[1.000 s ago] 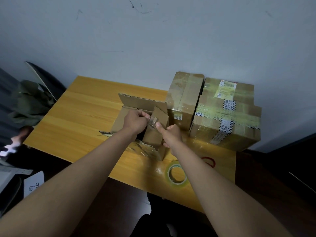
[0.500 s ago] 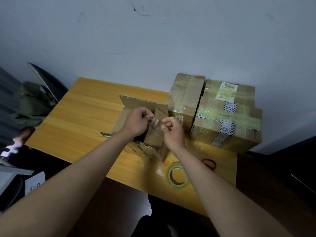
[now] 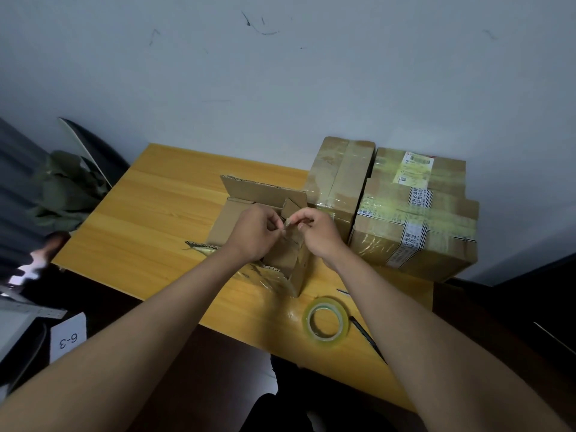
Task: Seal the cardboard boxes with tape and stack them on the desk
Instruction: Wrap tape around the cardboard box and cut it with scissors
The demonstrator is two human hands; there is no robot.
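**A:** At the near edge of the yellow wooden desk (image 3: pixel 162 210), what could have gone wrong?

**B:** The one clear roll of tape (image 3: pixel 325 320) lay close to the edge; a forearm swinging back could have knocked it off. Just past it, the left hand (image 3: pixel 254 233) and right hand (image 3: pixel 318 233) pinched a small scrap, probably tape, over the open brown cardboard box (image 3: pixel 265 194), fingertips clamped together. It could have stuck to itself.

**A:** And the count?

**B:** One open box mid-desk, flaps up. Beyond it, one taped brown box (image 3: pixel 339 179) stood beside a stack of at least two taped boxes (image 3: pixel 417 219) against the wall.
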